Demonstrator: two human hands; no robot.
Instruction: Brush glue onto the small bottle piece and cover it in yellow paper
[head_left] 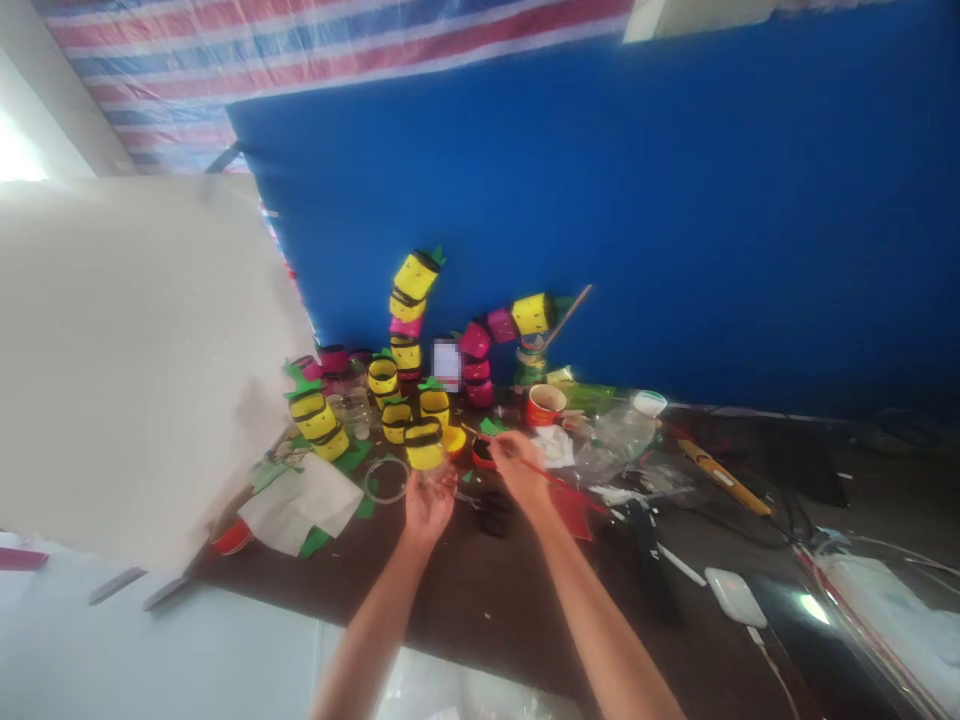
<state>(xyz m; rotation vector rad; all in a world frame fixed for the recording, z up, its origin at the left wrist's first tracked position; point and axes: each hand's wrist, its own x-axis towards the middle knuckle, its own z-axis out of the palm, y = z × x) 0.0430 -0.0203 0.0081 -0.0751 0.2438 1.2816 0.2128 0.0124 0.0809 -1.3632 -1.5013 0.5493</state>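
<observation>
My left hand (430, 505) is closed around the lower part of a small cup (424, 445) with a yellow band and a black rim. My right hand (521, 468) pinches a thin paintbrush (555, 478) with a red handle, which slants back over my wrist. Its tip points left, above a small red pot (482, 455) with dark contents, just right of the cup; whether it touches anything I cannot tell. Beside the cup sits a yellow dish (453, 440). Scissors (491, 512) with dark handles lie between my forearms.
Yellow and magenta cup stacks (414, 275) with green leaf shapes stand at the back. A red paper tub (546, 404), a clear plastic bottle (626, 435) and an orange-yellow tool (724, 477) lie to the right. White paper (300, 502) and a tape ring (387, 480) are on the left.
</observation>
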